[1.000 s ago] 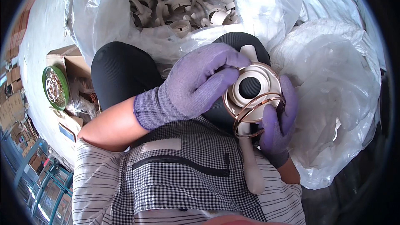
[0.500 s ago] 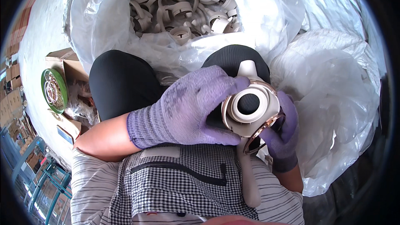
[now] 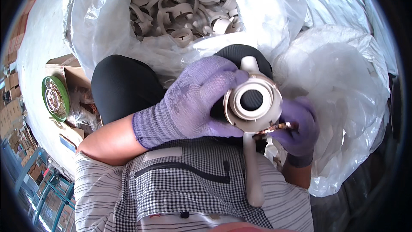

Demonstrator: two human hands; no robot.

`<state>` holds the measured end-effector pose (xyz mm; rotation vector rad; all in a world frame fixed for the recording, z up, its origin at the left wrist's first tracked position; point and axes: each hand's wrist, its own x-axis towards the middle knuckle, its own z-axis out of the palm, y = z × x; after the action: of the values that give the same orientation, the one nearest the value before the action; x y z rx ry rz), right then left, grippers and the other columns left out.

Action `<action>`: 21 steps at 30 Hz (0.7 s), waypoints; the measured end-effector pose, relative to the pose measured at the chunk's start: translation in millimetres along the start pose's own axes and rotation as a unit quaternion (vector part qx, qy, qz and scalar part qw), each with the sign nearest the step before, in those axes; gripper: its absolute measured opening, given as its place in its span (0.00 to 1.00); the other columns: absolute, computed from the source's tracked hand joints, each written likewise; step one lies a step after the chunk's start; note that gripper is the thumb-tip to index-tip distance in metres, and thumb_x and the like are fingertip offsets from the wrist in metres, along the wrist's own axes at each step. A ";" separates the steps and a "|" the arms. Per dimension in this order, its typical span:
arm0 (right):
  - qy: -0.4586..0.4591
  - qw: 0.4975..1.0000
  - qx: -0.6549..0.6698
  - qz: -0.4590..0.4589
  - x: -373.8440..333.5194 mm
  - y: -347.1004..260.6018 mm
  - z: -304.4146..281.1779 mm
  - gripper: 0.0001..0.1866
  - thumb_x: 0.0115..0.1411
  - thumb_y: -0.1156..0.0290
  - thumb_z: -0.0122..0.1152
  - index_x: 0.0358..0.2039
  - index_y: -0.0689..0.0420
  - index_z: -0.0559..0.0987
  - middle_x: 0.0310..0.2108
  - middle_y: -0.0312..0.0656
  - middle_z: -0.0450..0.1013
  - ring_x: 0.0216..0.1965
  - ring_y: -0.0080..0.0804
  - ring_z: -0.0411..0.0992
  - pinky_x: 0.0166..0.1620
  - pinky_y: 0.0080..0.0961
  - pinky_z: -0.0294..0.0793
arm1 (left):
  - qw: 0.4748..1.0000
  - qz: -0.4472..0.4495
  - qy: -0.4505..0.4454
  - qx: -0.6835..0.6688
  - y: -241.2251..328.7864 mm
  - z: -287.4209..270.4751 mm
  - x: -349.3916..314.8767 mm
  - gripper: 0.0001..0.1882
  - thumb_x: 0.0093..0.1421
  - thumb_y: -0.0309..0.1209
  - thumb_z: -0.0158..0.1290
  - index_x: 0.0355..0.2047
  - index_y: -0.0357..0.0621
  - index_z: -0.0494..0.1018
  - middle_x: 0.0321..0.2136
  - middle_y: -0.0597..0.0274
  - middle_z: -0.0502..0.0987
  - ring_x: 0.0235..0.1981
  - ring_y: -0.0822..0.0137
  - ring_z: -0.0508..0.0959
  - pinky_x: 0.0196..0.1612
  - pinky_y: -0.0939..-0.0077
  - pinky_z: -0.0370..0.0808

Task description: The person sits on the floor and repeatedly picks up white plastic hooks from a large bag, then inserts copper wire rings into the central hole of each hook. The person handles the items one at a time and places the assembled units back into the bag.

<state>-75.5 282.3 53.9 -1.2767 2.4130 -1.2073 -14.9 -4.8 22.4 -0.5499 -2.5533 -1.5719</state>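
My left hand, in a purple knit glove, closes around the left side of a beige plastic jug top. It has a round opening in the middle, a spout pointing away from me and a long handle hanging toward my lap. A thin copper-coloured edge runs along the jug top's left rim. At its lower right, my gloved right hand pinches a shiny copper-coloured ring, seen nearly edge-on. Whether the ring touches the jug top is hard to tell. The right fingertips are partly hidden.
Beyond my knees, a plastic-lined sack holds many beige plastic parts. A second bag of clear plastic stands at my right. On the left are a cardboard box and a green round tray with small rings in it.
The copper-coloured ring has turned from an open loop to nearly edge-on as my right hand moved slightly outward. The jug top and my left hand have shifted slightly left.
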 end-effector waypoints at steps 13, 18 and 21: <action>-0.157 0.508 0.819 -0.215 8.9 40.7 14.7 0.13 0.72 0.62 0.56 0.53 0.50 0.78 0.29 0.47 0.70 0.21 0.21 0.69 0.27 0.26 0.80 | 1.000 -0.006 0.002 0.015 1.3 2.6 -3.9 0.51 0.35 0.47 0.80 0.58 0.40 0.70 0.54 0.49 0.74 0.56 0.49 0.75 0.61 0.55 0.71; -0.002 0.646 0.757 -0.101 1.6 30.3 24.5 0.04 0.64 0.73 0.66 0.39 0.53 0.84 0.31 0.43 0.71 0.21 0.23 0.68 0.24 0.22 0.74 | 0.999 -0.016 -0.023 0.033 4.3 -1.1 -7.1 0.56 0.34 0.48 0.81 0.60 0.38 0.66 0.56 0.47 0.72 0.59 0.49 0.74 0.63 0.55 0.69; 0.101 0.725 0.681 -0.017 -12.6 32.2 41.8 0.21 0.60 0.65 0.73 0.51 0.57 0.80 0.25 0.34 0.66 0.20 0.18 0.62 0.24 0.19 0.69 | 0.998 -0.030 -0.034 0.043 4.1 0.3 -10.4 0.57 0.35 0.48 0.81 0.61 0.37 0.66 0.57 0.47 0.72 0.60 0.51 0.73 0.65 0.56 0.68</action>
<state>-68.1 277.3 0.4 -0.6209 0.8428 -2.4002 -3.8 -5.5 23.0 -0.5316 -2.6956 -1.4781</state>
